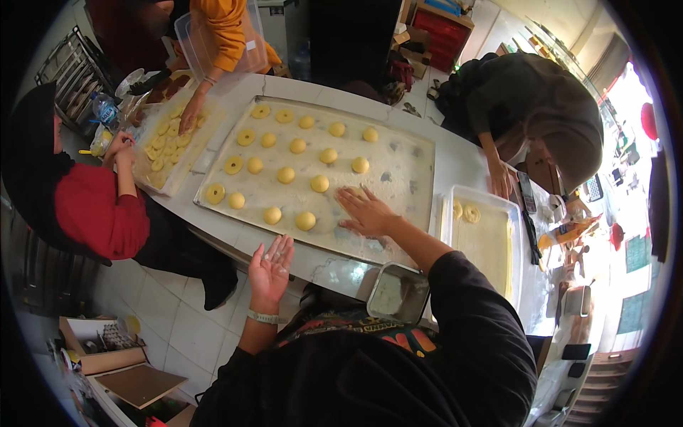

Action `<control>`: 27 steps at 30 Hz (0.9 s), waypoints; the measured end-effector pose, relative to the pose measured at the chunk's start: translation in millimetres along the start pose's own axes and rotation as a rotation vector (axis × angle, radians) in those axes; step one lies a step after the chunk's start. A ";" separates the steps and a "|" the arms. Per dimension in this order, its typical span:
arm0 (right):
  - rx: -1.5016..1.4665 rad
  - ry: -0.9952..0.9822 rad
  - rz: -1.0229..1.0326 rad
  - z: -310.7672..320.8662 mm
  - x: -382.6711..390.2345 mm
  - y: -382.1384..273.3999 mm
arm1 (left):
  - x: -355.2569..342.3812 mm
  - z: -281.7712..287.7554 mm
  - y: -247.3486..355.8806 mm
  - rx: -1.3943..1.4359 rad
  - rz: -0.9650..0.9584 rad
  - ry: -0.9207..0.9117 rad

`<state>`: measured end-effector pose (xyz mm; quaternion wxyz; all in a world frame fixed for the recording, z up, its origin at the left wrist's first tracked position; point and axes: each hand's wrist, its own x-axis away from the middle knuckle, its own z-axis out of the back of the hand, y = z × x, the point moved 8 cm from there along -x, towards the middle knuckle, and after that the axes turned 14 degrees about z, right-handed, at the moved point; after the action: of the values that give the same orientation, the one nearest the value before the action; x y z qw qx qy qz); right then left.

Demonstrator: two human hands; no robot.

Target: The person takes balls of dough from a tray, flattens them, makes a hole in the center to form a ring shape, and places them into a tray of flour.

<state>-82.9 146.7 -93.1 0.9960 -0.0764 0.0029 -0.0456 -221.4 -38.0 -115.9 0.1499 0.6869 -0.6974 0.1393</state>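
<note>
My right hand [366, 213] lies palm down with spread fingers on the floured metal tray [398, 235], right of the dough balls; whatever is under its palm is mostly hidden. My left hand [272, 263] is open and palm up beside the tray's front edge, floury and holding nothing. Rows of round yellow dough balls [306, 220] sit on the tray, and several flattened rings with centre holes [215, 193] line its left side. A small metal pan [398, 290] stands below my right forearm.
A co-worker in red [107, 213] is at the left; an orange-sleeved co-worker [229, 35] reaches into a tub of dough pieces [167, 142]. A dark-clothed person [541, 107] bends at the right beside a plastic container [477, 263] holding dough rings. The white table [320, 263] bears the trays.
</note>
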 end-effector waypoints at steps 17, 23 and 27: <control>-0.036 0.372 -0.226 46.5 19.3 23.2 | 7.2 2.4 4.5 -0.016 -0.024 0.061; 0.072 0.277 -0.180 43.3 13.5 17.6 | 5.1 4.7 2.5 -0.018 -0.007 0.053; 0.137 0.167 -0.196 46.6 10.0 9.3 | 7.0 3.1 0.7 -0.023 -0.009 0.050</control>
<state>-71.5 162.0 -48.5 0.9860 -0.0043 0.0751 -0.1491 -222.3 -45.7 -116.0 0.1759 0.6844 -0.6920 0.1475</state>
